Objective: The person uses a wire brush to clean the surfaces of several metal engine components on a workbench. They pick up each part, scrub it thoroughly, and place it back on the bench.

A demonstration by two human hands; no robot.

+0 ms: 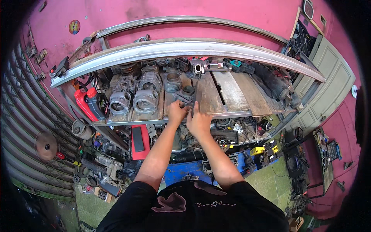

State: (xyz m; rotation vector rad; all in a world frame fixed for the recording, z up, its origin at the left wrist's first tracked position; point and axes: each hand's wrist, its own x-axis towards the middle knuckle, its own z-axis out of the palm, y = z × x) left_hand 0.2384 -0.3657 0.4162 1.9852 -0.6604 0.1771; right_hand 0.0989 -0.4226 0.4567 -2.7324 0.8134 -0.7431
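Note:
A grey engine cylinder (188,92) with an open round bore stands near the front edge of the wooden shelf. My left hand (177,112) is closed on its near left side, fingers curled. My right hand (198,123) lies against its near right side, index finger stretched up along it; the thumb is close to my left hand. The cylinder's lower front is partly hidden by my fingers. Just behind it to the left is a finned cylinder (173,82). Further left, two engine casings with round openings, a left casing (120,103) and a right casing (146,101), sit side by side.
Red and black bottles (96,103) stand at the shelf's left end. A metal rail (185,47) crosses above the shelf. Dark cylindrical parts (272,83) lie at its right end. Below are a red box (148,149) with a phone-like dark slab, a blue bench (181,172) and a yellow item (257,150).

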